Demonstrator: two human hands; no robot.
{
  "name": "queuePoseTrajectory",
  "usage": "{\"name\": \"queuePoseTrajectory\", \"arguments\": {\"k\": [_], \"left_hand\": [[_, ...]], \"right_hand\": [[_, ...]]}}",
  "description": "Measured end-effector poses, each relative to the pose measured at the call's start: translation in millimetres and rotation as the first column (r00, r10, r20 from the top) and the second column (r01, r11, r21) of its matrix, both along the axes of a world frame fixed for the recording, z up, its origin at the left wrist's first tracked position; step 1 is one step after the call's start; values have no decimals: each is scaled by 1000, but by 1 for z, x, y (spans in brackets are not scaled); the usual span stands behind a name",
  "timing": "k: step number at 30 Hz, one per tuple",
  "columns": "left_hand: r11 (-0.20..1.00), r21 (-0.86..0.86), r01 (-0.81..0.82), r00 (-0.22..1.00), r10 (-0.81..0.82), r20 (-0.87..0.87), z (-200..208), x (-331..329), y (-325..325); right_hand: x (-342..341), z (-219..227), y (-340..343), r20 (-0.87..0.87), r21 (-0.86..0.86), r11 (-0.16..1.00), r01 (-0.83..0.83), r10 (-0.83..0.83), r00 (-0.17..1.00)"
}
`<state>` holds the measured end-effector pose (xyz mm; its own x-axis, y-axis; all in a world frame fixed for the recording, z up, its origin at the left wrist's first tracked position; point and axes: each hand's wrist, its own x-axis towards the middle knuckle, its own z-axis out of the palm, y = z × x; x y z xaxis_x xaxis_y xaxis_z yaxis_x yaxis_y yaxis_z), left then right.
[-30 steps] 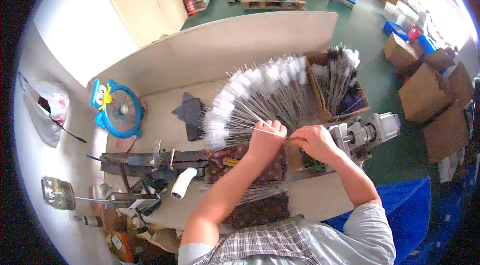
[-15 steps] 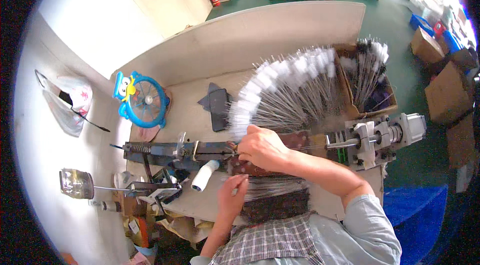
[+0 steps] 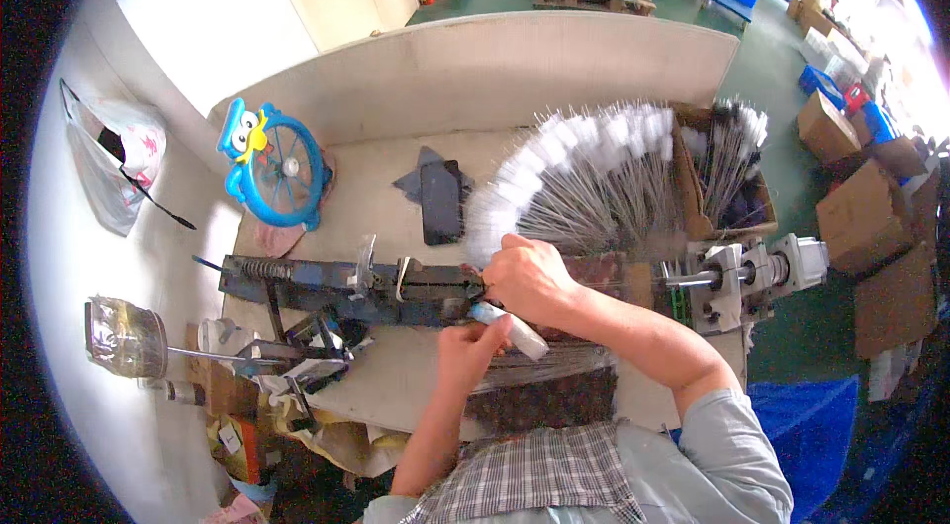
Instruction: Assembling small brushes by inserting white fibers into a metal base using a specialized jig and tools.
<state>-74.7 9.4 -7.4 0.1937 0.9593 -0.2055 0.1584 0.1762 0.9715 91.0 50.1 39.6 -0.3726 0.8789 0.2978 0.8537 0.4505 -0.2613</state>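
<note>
My left hand [image 3: 469, 356] is closed on a white cylindrical piece with a pale blue end [image 3: 522, 334], tilted at the front edge of the bench machine. Just behind it, my right hand [image 3: 529, 279] is closed by the machine's dark rail [image 3: 307, 277]. Its fingertips hide whatever they pinch. A fan-shaped heap of wire brushes with white bristle heads [image 3: 594, 168] lies right behind my right hand. More thin wires [image 3: 554, 366] lie in front of my right forearm.
A motor with metal clamps [image 3: 762, 272] stands at the machine's right end. Behind the rail are a black phone [image 3: 441, 202] and a blue toy-shaped fan [image 3: 277, 168]. A cardboard box of dark-tipped brushes [image 3: 727, 178] sits back right. A low panel [image 3: 475, 59] borders the bench.
The white cylindrical piece, lying on the bench left of my hands before, is now in my left hand near the right one. My right hand stays at the rail. The view has shifted slightly.
</note>
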Motion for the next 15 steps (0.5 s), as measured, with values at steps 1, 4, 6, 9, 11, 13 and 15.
{"name": "queuePoseTrajectory", "arguments": {"k": [1,4,6,9,11,13,15], "left_hand": [[990,135,42,948,3,-318,-9,1,3],[999,28,43,945,-31,-325,-20,-3,7],[995,65,72,909,-39,-414,-20,0,7],[999,38,19,1000,-19,14,-19,11,1],[983,-181,-38,950,92,297,-3,29,-3],[979,-200,-49,916,124,381,-16,38,-12],[973,-224,-59,873,159,462,-29,37,-12]], "right_hand": [[0,2,0,0,-31,999,6,-6,1000],[5,5,-5,17,-3,999,-41,41,999],[10,7,-9,-31,13,999,-40,40,999],[23,10,-30,-211,122,992,-23,49,976],[39,12,-48,-304,193,981,16,44,952],[47,3,-64,-336,162,987,-21,75,939],[44,-16,-73,-309,-35,995,-88,73,948]]}}
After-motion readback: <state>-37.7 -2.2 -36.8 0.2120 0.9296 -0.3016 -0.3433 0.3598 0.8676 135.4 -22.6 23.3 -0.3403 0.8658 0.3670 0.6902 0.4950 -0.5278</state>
